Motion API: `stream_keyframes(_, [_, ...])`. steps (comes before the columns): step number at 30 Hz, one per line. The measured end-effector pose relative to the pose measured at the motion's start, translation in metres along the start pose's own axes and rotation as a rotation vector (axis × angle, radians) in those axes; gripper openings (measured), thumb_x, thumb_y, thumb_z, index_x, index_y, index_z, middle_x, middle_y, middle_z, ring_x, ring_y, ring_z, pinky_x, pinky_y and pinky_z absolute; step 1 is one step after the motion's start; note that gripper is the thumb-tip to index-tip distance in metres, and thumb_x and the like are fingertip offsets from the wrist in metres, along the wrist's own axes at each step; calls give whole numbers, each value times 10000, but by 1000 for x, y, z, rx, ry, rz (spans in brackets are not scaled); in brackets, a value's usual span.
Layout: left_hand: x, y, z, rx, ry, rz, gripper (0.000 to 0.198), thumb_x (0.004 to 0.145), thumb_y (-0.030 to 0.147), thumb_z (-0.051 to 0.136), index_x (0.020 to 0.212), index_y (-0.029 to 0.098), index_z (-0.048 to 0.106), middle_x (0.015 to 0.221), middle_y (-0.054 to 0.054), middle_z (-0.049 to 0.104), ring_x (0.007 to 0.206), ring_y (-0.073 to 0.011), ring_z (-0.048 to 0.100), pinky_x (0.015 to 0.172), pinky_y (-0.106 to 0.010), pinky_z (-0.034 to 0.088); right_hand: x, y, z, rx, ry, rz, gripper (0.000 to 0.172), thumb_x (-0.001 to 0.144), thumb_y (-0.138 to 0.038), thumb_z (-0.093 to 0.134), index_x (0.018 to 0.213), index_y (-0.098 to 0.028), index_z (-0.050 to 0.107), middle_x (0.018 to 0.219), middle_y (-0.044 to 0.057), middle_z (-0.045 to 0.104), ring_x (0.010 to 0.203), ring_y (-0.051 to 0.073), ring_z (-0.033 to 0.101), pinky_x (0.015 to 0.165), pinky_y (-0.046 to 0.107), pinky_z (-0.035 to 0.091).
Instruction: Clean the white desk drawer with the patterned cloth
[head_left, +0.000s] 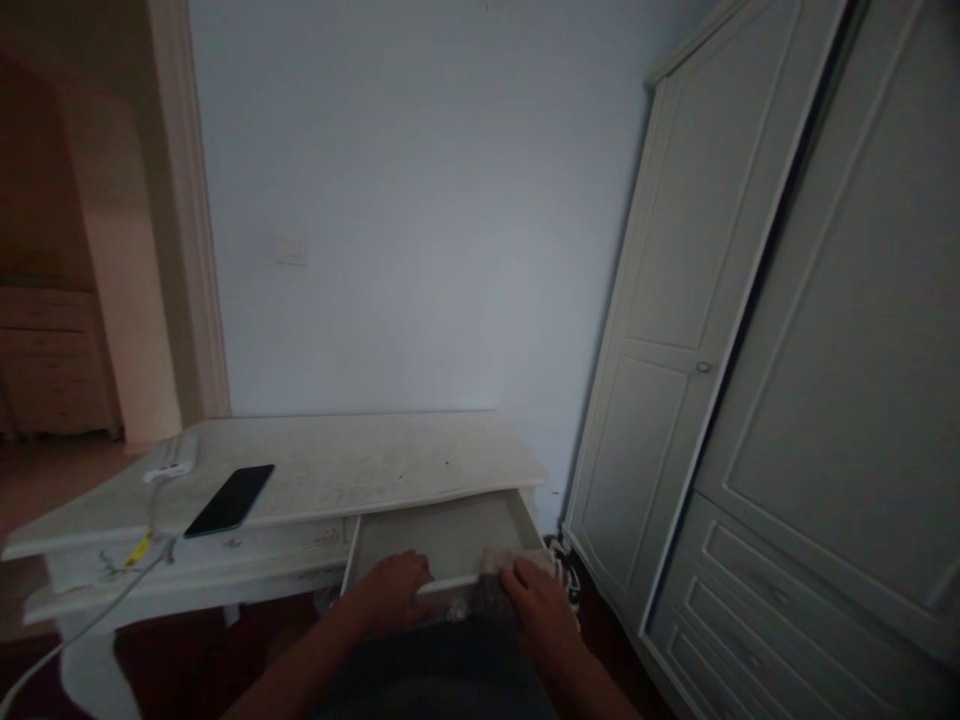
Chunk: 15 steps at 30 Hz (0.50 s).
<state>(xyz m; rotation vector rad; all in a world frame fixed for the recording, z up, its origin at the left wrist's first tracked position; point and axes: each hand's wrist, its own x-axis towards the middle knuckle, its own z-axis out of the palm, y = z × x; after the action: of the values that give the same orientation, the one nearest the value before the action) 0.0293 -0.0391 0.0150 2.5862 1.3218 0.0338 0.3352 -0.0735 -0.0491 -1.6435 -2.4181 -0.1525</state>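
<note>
A white desk [360,465] stands against the wall with its right drawer [442,535] pulled out. My left hand [394,588] rests on the drawer's front edge, fingers curled over it. My right hand [541,597] lies on a pale crumpled cloth [499,562] at the drawer's front right corner, fingers bent onto it. Whether the cloth is gripped or only pressed is unclear in the dim light.
A black phone [230,499] lies on the desk's left part, beside a white power strip [174,458] with a cable hanging off the front. A tall white wardrobe [750,380] fills the right side. A doorway [82,250] opens at the left.
</note>
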Motion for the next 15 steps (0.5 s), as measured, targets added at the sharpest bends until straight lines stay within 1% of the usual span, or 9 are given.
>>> stream_keyframes(2, [0,1,0,3,1,-9,445,847,449,630,1188,184,735,1259,-185,721,1184,-357,670,1025,-458,519,8,-21,1,12,-33,-14,734,675,-168,731,1381,-303,586,1405,137,615,1216,369,610,1017,456,481])
stream_keyframes(3, [0,1,0,4,1,-10,444,846,444,627,1186,180,736,1261,-190,720,1188,-359,669,1026,-457,519,10,-27,1,23,-37,-26,736,675,-166,731,1382,-306,583,1412,136,611,1221,372,607,1017,456,479])
stream_keyframes(5, [-1,2,-1,5,-2,-5,431,847,442,625,1176,191,743,1265,-183,723,1198,-356,667,1035,-452,515,13,-29,-2,52,-43,-58,711,682,-171,732,1364,-311,592,1399,125,620,1216,368,607,1009,440,476])
stream_keyframes(6, [-1,3,-1,4,-2,-2,426,847,445,625,1176,201,743,1268,-176,724,1199,-352,667,1039,-450,514,13,-24,-5,67,-45,-71,686,688,-174,732,1346,-314,601,1379,116,632,1208,362,610,1005,430,475])
stream_keyframes(8, [-1,3,-1,1,2,1,427,845,453,631,1180,213,743,1273,-168,724,1198,-349,667,1042,-449,514,10,-8,-17,83,-44,-77,648,692,-179,731,1316,-318,619,1342,105,649,1196,353,616,1002,418,472])
stream_keyframes(12, [0,1,-1,-16,5,8,426,827,470,650,1146,210,759,1260,-173,726,1187,-352,669,1037,-454,520,1,33,-52,141,-24,22,637,700,-186,702,1323,-295,628,1327,111,660,1192,335,645,982,408,485])
stream_keyframes(14, [0,1,-1,-28,9,10,420,833,481,645,1130,209,765,1249,-175,730,1184,-358,670,1036,-465,521,2,42,-68,197,-11,66,632,705,-216,710,1329,-273,629,1325,116,679,1199,330,656,988,407,486])
stream_keyframes(15, [0,1,0,-34,12,10,421,837,485,643,1130,208,765,1246,-176,731,1185,-363,671,1036,-472,522,5,41,-74,216,-13,76,628,699,-241,730,1319,-265,637,1315,116,694,1196,334,662,994,412,484])
